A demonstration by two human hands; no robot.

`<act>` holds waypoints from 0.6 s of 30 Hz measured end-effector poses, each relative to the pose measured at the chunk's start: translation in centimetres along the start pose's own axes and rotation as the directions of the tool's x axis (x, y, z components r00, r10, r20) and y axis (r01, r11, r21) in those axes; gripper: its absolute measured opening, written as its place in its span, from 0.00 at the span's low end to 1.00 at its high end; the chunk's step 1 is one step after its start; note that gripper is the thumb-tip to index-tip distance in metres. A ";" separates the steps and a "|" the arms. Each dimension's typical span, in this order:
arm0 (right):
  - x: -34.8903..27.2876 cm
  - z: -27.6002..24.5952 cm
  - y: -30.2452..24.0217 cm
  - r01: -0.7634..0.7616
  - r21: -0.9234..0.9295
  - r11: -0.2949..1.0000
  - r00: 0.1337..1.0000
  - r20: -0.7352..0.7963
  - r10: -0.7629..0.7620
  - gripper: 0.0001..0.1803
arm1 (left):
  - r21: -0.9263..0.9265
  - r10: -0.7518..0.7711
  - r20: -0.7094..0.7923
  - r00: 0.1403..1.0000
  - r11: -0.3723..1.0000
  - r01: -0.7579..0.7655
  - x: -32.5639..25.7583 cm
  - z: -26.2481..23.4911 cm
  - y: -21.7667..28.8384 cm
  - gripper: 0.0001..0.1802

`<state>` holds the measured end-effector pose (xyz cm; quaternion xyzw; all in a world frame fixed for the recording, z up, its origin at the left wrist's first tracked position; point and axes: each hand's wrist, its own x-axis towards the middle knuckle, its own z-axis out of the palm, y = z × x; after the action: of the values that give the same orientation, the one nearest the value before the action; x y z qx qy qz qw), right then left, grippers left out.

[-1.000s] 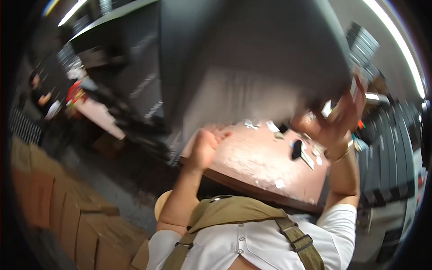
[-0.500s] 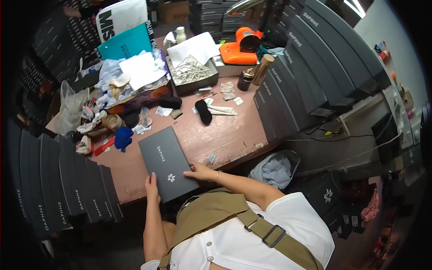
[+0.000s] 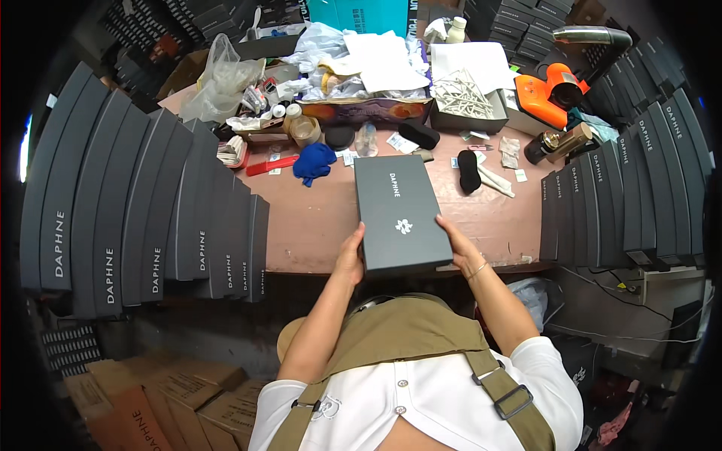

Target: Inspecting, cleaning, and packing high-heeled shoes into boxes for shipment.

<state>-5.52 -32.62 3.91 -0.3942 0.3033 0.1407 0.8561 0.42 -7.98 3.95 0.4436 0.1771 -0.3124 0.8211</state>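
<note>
I have the dark grey box (image 3: 406, 203) in front of me, above the near part of the counter (image 3: 308, 233), its near end at the front edge. I can't tell whether its underside rests on the surface. Its lid is on, with pale lettering and a white flower mark facing up. My left grip (image 3: 350, 257) grasps its left side near the close corner, thumb along the edge; my right grip (image 3: 460, 242) is closed on the opposite side in the same way.

Just beyond the box's far left corner lies a bunched blue cloth (image 3: 314, 161), with a red tool (image 3: 271, 166) beside it. To the right of the box, a black oval pad (image 3: 469, 173) lies next to a whitish strip (image 3: 497, 182). Farther back are an open carton of crumpled paper (image 3: 353, 113), an open box of white sticks (image 3: 465, 101) and an orange device (image 3: 541, 101). A dark bottle (image 3: 537, 149) stands by a gold-brown canister (image 3: 573, 140) at the right.

Dark boxes line up on my left (image 3: 113, 203) and on my right (image 3: 639, 184). Brown cardboard cartons (image 3: 177, 391) sit low at my left.
</note>
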 end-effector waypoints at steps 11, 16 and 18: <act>-0.9 13.0 6.8 0.551 -0.814 -0.184 0.690 0.569 -0.447 0.38 | 0.832 0.440 -0.130 0.888 0.536 -0.144 -0.4 -16.5 11.7 0.31; 3.0 3.3 1.6 -0.020 -0.986 -0.167 0.781 0.089 -0.618 0.27 | 0.842 0.280 0.315 0.907 0.359 -0.403 -1.5 -4.3 7.7 0.11; 4.5 3.5 0.4 0.017 -0.979 -0.205 0.812 0.134 -0.569 0.20 | 0.755 -0.077 0.641 0.764 0.240 -0.610 -1.6 -0.7 3.3 0.12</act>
<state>-0.85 -29.69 2.59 -0.9685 0.1430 0.0263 0.2023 1.45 -5.47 6.46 0.7492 -0.3748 -0.3125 0.4478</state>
